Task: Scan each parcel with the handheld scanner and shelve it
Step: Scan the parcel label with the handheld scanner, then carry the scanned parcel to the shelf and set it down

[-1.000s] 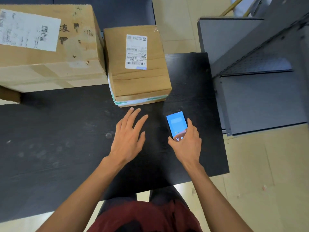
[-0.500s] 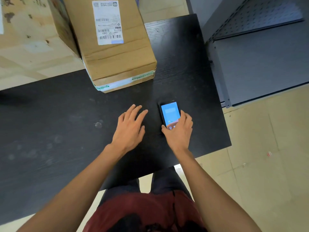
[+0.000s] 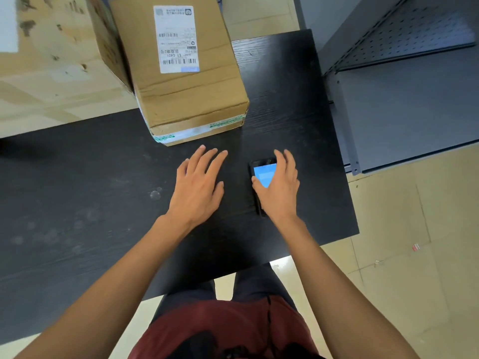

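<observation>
A handheld scanner [image 3: 263, 172] with a lit blue screen lies on the black table [image 3: 77, 193]. My right hand [image 3: 281, 189] covers it, thumb at its left edge and fingers curled over its right side and top. My left hand [image 3: 199, 185] lies flat on the table just left of it, fingers spread, holding nothing. Just beyond my left hand stands a small cardboard parcel [image 3: 186, 94] with a white barcode label [image 3: 177, 40] facing up. A larger cardboard parcel [image 3: 51, 63] sits to its left, touching it.
A grey metal shelf unit [image 3: 414, 104] with perforated boards stands right of the table, against its right edge. Beige tiled floor [image 3: 414, 255] shows beyond the table's near right corner. My legs are at the table's front edge.
My right hand slid forward from the scanner's near end to cover most of it, thumb and fingers now at its sides. My left hand stayed flat. The view shifted closer to the table.
</observation>
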`<state>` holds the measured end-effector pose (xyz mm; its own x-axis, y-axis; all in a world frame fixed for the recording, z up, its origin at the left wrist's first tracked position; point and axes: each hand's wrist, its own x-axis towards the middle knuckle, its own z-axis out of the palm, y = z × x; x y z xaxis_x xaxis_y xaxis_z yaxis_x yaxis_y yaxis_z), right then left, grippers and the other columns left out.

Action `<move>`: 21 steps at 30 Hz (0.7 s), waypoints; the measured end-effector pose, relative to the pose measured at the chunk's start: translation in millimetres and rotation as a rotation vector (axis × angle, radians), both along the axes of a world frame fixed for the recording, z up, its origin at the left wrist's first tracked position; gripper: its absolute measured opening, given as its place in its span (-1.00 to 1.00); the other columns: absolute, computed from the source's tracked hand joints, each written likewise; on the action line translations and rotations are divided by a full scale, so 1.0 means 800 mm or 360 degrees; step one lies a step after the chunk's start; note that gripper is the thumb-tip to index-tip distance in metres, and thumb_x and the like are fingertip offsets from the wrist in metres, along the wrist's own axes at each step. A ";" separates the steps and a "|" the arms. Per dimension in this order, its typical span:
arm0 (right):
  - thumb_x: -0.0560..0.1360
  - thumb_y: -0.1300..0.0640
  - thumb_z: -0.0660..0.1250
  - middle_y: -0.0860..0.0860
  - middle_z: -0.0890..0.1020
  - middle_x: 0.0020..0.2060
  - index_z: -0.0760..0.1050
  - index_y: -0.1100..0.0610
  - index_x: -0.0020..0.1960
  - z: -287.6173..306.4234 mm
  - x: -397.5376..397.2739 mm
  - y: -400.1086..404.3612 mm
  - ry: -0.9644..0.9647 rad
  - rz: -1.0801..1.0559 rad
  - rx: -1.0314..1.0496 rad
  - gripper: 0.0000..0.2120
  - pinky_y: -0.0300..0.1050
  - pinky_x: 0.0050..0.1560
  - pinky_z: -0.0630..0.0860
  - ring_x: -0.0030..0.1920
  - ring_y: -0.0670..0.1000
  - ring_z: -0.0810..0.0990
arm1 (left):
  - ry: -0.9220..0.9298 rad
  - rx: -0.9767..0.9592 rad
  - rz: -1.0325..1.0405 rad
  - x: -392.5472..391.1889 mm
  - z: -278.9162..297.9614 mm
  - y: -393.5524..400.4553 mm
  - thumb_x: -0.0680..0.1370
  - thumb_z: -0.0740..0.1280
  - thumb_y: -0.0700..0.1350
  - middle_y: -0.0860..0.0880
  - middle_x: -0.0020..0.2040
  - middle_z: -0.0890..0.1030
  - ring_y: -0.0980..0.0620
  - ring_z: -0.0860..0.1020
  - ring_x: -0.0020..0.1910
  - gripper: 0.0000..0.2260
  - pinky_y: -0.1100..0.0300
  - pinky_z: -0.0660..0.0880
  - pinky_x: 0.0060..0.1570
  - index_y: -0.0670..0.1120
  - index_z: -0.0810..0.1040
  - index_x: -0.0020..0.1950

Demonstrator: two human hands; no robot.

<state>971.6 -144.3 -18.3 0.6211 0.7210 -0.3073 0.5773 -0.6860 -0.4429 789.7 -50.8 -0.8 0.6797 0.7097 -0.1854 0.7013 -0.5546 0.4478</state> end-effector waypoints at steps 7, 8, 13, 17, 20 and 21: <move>0.49 0.07 0.49 0.05 0.00 0.63 0.06 0.00 0.64 0.046 0.022 0.103 0.0058 0.0309 0.0441 -0.13 0.21 0.49 0.30 0.60 0.09 0.08 | -0.0222 0.0276 0.0330 -0.022 0.024 0.060 0.56 0.27 -0.04 -0.12 0.57 0.27 -0.16 0.08 0.62 -0.45 -0.19 0.23 0.44 -0.03 0.28 0.56; 0.48 0.08 0.51 0.07 -0.02 0.63 0.05 0.00 0.64 0.049 0.024 0.118 0.0052 0.0370 0.0445 -0.11 0.22 0.49 0.31 0.61 0.11 0.06 | -0.0227 0.0284 0.0388 -0.026 0.023 0.073 0.55 0.32 -0.05 -0.13 0.58 0.25 -0.17 0.08 0.62 -0.43 -0.21 0.25 0.43 -0.02 0.28 0.55; 0.46 0.11 0.54 0.08 -0.13 0.64 0.01 -0.06 0.64 0.046 0.028 0.176 0.0083 0.0620 0.0370 -0.05 0.24 0.52 0.27 0.62 0.18 0.01 | -0.0177 0.0082 0.0579 -0.044 0.016 0.129 0.50 0.45 0.01 -0.10 0.62 0.12 -0.18 0.04 0.61 -0.29 -0.32 0.34 0.36 0.05 0.22 0.59; 0.45 0.11 0.56 0.09 -0.20 0.63 0.04 -0.07 0.65 0.038 0.025 0.193 0.0118 0.0807 0.0270 -0.04 0.19 0.53 0.27 0.63 0.12 -0.03 | -0.0261 0.0001 0.0531 -0.048 0.008 0.141 0.50 0.49 0.00 -0.10 0.64 0.04 -0.22 0.08 0.60 -0.29 -0.31 0.42 0.34 0.05 0.27 0.59; 0.47 0.13 0.54 0.07 -0.21 0.64 0.09 -0.07 0.64 0.035 0.021 0.196 0.0151 0.0785 0.0274 -0.09 0.16 0.52 0.29 0.63 0.10 -0.01 | -0.0342 -0.0033 0.0540 -0.044 0.001 0.139 0.51 0.49 -0.06 -0.08 0.66 -0.04 -0.19 0.11 0.60 -0.31 -0.18 0.37 0.43 0.05 0.28 0.59; 0.47 0.15 0.54 0.07 -0.21 0.64 0.10 -0.06 0.64 0.035 0.019 0.195 0.0163 0.0771 0.0284 -0.11 0.15 0.53 0.27 0.63 0.10 -0.01 | -0.0355 -0.0028 0.0547 -0.043 -0.001 0.138 0.52 0.48 -0.07 -0.08 0.66 -0.04 -0.19 0.12 0.60 -0.33 -0.16 0.36 0.44 0.05 0.29 0.59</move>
<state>986.5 11.9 9.6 0.1768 0.9647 -0.1951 0.7570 -0.2600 -0.5994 754.9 59.8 -1.6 0.4283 0.9006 -0.0742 0.7292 -0.2959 0.6171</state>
